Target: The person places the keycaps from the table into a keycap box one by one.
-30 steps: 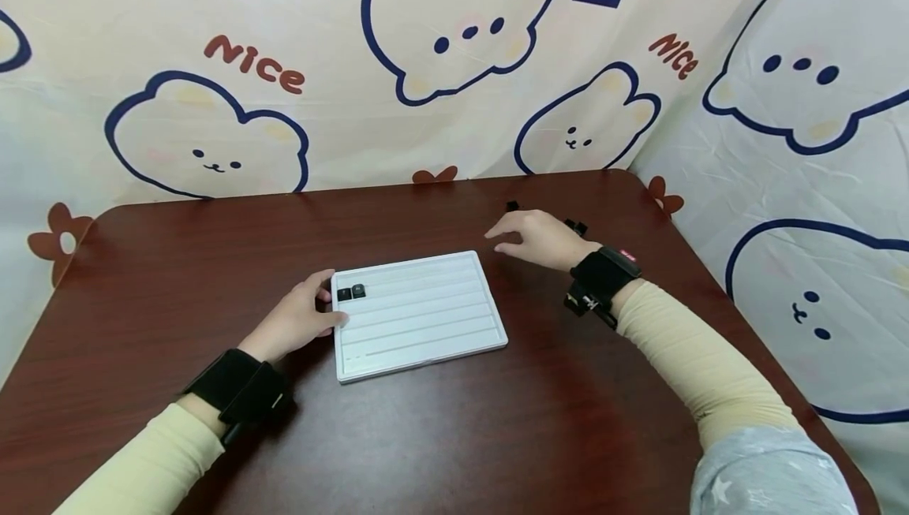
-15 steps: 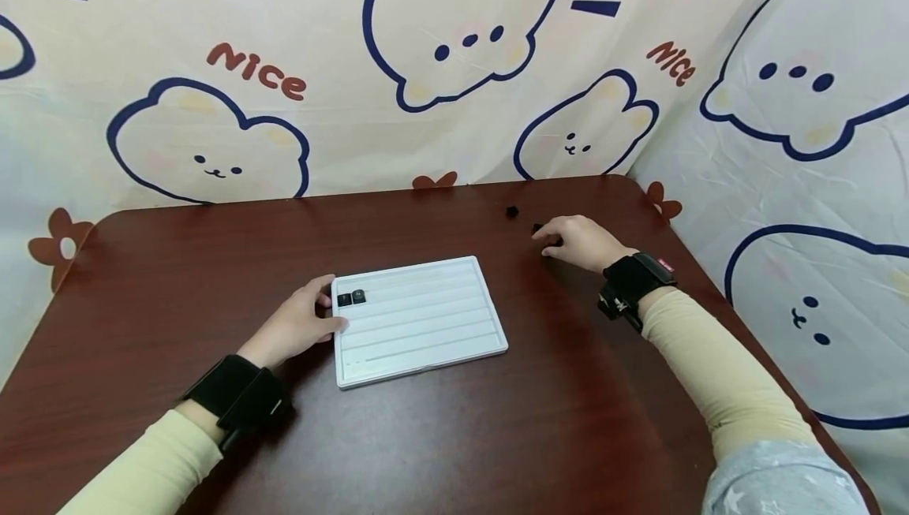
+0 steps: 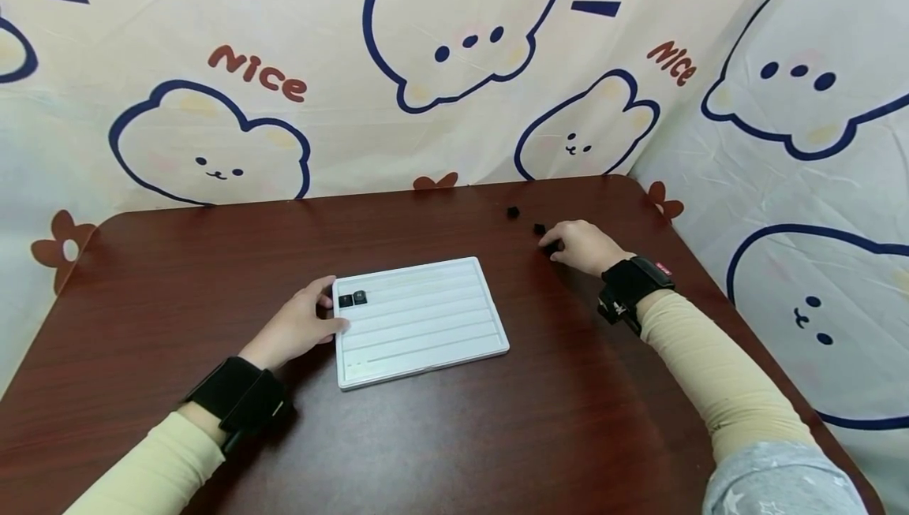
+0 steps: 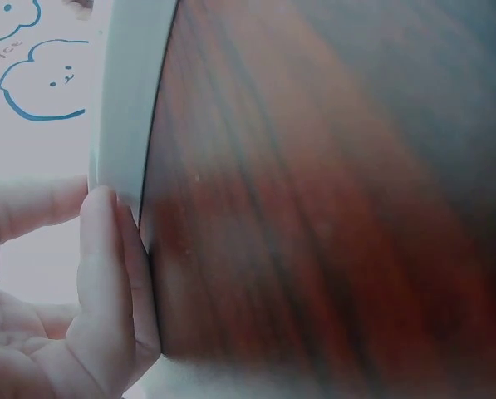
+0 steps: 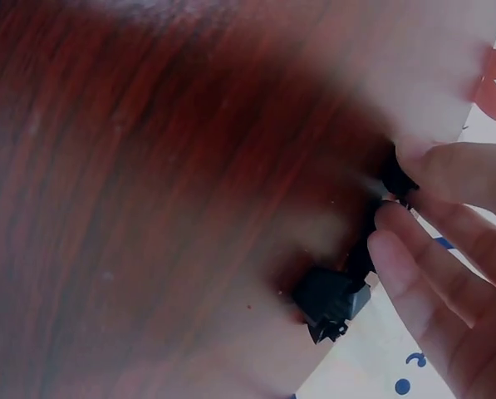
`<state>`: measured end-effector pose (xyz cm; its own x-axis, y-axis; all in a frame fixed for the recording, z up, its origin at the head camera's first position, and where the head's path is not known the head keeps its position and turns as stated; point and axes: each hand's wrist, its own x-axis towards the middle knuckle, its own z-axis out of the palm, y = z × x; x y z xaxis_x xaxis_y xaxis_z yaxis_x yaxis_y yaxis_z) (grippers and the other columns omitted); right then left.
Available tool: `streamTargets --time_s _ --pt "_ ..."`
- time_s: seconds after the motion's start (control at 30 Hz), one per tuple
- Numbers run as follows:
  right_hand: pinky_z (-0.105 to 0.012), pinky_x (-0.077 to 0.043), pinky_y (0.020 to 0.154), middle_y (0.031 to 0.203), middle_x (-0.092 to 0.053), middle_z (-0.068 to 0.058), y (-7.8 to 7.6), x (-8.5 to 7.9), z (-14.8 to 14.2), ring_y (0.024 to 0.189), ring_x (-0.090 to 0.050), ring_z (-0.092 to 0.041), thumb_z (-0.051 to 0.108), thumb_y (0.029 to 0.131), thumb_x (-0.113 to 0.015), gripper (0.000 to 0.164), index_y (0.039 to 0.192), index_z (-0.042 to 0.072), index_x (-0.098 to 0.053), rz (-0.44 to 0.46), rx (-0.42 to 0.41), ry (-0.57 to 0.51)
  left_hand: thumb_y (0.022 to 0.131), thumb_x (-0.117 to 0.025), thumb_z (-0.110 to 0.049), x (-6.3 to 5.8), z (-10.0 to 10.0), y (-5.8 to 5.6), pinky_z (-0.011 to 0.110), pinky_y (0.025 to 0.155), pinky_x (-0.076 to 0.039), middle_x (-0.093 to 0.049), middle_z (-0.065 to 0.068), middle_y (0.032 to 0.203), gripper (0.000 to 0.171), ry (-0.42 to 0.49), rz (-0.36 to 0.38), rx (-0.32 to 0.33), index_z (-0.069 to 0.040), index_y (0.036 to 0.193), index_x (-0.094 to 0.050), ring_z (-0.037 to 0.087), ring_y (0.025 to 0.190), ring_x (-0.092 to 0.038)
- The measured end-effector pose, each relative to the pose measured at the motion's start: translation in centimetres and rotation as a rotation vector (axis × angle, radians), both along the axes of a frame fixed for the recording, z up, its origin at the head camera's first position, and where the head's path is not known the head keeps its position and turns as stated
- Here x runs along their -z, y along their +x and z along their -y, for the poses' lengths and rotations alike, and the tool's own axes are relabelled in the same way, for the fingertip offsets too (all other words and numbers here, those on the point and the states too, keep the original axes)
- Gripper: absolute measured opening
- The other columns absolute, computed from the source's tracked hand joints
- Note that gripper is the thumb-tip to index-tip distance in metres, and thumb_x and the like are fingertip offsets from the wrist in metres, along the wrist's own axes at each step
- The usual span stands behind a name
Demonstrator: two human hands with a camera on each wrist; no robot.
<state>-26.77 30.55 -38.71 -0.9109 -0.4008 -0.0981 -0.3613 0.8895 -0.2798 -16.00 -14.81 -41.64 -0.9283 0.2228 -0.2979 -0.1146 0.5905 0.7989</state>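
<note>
A shallow white ridged tray lies slightly turned on the table, with two black keycaps at its upper left corner. My left hand grips the tray's left edge, thumb over the rim and the other fingers at its side. In the left wrist view, the fingers hold the tray's pale edge. Far right, my right hand pinches a small black keycap between thumb and fingers, low at the table. Another black keycap lies just beside those fingers. The pinched piece is partly hidden by them.
One more loose black keycap lies farther back on the dark brown table. A printed cloth hangs behind the table and along its right side. Black bands wrap both wrists.
My right hand has moved right, from above the tray's far corner to the loose keycaps, and its fingers have closed around one. The left hand stays on the tray.
</note>
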Motion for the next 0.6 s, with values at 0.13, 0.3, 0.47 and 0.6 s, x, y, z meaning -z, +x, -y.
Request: streamTargets --time_s 0.13,0.3,0.47,0.6 --pt "-0.054 -0.048 0.100 0.122 -0.067 -0.023 -0.04 0.22 -0.04 0.120 -0.059 -0.040 -0.007 0.092 -0.070 0.028 0.119 -0.004 -0.073 0.004 0.012 0.000 0.096 -0.070 -0.004 0.05 0.06 -0.01 0.033 0.074 -0.059 -0.047 0.028 0.128 0.078 0.008 -0.003 0.000 0.006 0.158 -0.025 0.027 0.091 -0.062" --pt "-0.054 -0.049 0.099 0.121 -0.067 -0.022 -0.09 0.44 -0.05 0.119 -0.059 -0.040 -0.007 0.092 -0.069 0.027 0.119 -0.004 -0.073 0.001 0.013 -0.001 0.095 -0.070 -0.004 0.03 0.10 -0.06 0.033 0.074 -0.059 -0.047 0.028 0.128 0.078 0.008 -0.001 0.001 0.006 0.158 -0.024 0.026 0.090 -0.062" --pt "-0.054 -0.049 0.099 0.120 -0.068 -0.022 -0.08 0.50 0.03 0.118 -0.060 -0.039 -0.007 0.092 -0.069 0.027 0.118 -0.003 -0.073 -0.014 0.008 -0.001 0.095 -0.070 -0.004 0.06 0.10 -0.10 0.033 0.074 -0.058 -0.047 0.028 0.128 0.078 0.004 -0.006 0.000 0.006 0.158 -0.025 0.026 0.089 -0.062" --pt "-0.052 -0.051 0.096 0.120 -0.067 -0.022 0.09 0.64 -0.01 0.114 -0.061 -0.038 -0.006 0.092 -0.070 0.028 0.119 -0.003 -0.073 -0.013 0.012 -0.015 0.095 -0.070 -0.004 0.14 0.05 -0.02 0.033 0.074 -0.059 -0.048 0.028 0.128 0.078 0.001 -0.002 -0.002 0.006 0.157 -0.025 0.026 0.089 -0.062"
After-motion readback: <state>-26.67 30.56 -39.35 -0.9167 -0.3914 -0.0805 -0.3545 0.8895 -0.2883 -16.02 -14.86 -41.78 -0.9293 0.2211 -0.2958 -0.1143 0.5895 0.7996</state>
